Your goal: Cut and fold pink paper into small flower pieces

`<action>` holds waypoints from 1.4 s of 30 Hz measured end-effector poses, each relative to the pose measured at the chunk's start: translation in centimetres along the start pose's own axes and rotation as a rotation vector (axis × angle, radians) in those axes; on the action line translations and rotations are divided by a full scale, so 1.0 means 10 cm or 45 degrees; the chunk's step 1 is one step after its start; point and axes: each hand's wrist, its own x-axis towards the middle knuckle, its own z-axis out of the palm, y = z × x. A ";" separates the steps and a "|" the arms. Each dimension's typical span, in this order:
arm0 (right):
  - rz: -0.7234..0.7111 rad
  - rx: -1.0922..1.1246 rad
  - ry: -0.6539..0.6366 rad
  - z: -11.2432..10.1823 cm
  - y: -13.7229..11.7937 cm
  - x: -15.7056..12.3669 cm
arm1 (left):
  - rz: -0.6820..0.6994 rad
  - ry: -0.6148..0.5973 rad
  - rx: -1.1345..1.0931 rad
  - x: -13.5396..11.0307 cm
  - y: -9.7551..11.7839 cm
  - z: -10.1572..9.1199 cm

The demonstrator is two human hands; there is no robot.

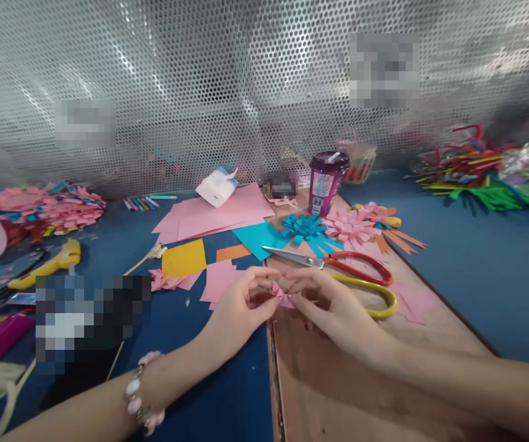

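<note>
My left hand (241,301) and my right hand (333,304) meet over the edge of a brown board. Between their fingertips they pinch a small folded piece of pink paper (285,297), partly hidden by the fingers. Just beyond lies a pair of scissors (313,261) with one red and one yellow handle, blades pointing left. Pink paper squares (219,279) rest by my left hand, with a yellow paper square (184,258) farther left. A blue paper flower (305,227) and a pink paper flower (350,226) lie behind the scissors.
A purple lidded cup (328,184) stands at the back beside the perforated metal wall (200,73). Pink sheets (218,215) lie left of it. A yellow glue gun (48,264) and a pile of pink flowers (48,205) are at left. Colourful strips (485,178) are heaped at right.
</note>
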 end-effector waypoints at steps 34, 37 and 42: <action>-0.272 -0.379 0.006 -0.04 0.06 -0.06 | 0.035 0.100 0.280 -0.16 0.00 0.04; -0.264 -0.388 0.012 -0.04 0.07 -0.07 | 0.046 0.111 0.296 -0.17 0.01 0.05; -0.280 -0.376 0.036 -0.05 0.04 -0.06 | 0.074 0.118 0.304 -0.17 0.02 0.05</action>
